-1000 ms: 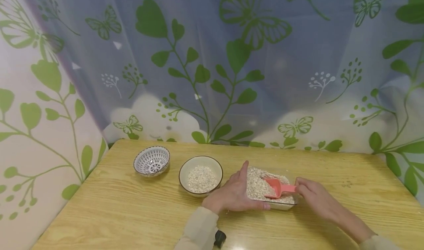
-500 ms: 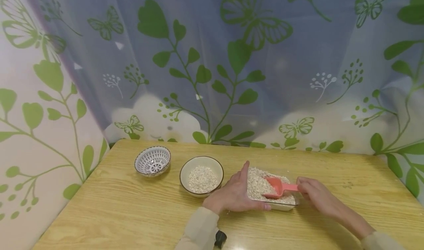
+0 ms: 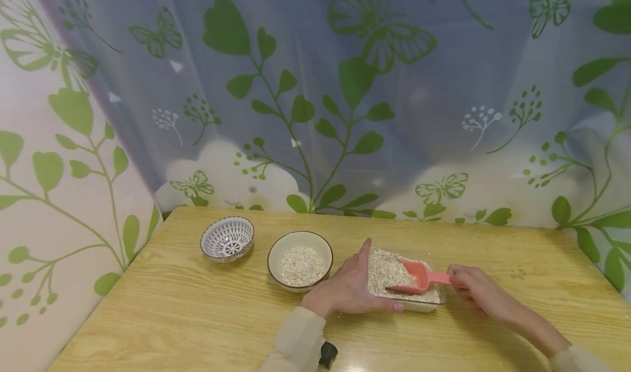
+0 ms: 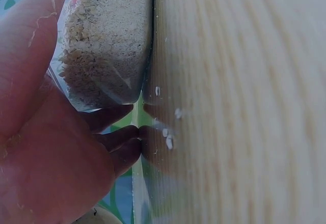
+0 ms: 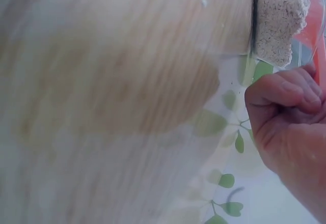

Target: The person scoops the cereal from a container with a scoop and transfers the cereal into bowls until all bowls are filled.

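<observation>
My right hand (image 3: 485, 295) grips the handle of a coral-pink scoop (image 3: 420, 276). The scoop's blade sits among the oats (image 3: 386, 270) in a clear rectangular container (image 3: 419, 307). My left hand (image 3: 350, 291) braces the container's left end. Its thumb lies along the near side, while the other fingers stretch out past the end. Seen from the left wrist, the oats (image 4: 109, 35) are heaped behind the clear wall, and the fingers (image 4: 119, 137) reach beyond it. In the right wrist view, curled fingers (image 5: 285, 91) wrap the scoop's handle (image 5: 320, 63).
Left of the container stands a cream bowl (image 3: 276, 254) with a dark rim, partly filled with oats. Farther left is a smaller patterned bowl (image 3: 228, 239). A few oat flakes (image 4: 169, 141) lie on the wooden table (image 3: 197, 312). A printed curtain (image 3: 305, 142) hangs behind.
My right hand has drawn the scoop a little to the right through the container, and its blade tilts slightly more. The left hand, container and bowls keep their places.
</observation>
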The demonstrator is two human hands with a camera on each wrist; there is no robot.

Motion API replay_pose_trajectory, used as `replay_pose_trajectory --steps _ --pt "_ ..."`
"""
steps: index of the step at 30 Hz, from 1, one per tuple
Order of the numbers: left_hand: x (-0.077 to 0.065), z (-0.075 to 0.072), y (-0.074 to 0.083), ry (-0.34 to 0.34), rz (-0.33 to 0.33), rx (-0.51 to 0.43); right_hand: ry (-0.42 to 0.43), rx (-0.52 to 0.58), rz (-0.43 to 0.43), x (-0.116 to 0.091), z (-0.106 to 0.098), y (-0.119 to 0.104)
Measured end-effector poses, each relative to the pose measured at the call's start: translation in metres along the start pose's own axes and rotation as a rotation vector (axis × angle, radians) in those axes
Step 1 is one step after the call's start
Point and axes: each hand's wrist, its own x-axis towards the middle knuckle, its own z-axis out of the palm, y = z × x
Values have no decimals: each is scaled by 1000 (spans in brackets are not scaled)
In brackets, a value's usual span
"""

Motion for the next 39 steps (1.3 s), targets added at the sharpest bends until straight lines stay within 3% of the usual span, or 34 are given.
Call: replay_pose_trajectory --steps 7,15,24,39 --pt "0 0 0 0 -9 3 -181 168 -28 0 -6 4" --pt "0 0 1 -5 -7 2 -308 379 -7 4 -13 8" --pt "-1 0 0 3 -10 8 -314 381 -36 0 -16 7" --pt "-1 0 1 6 -3 5 -326 395 -7 0 -20 8"
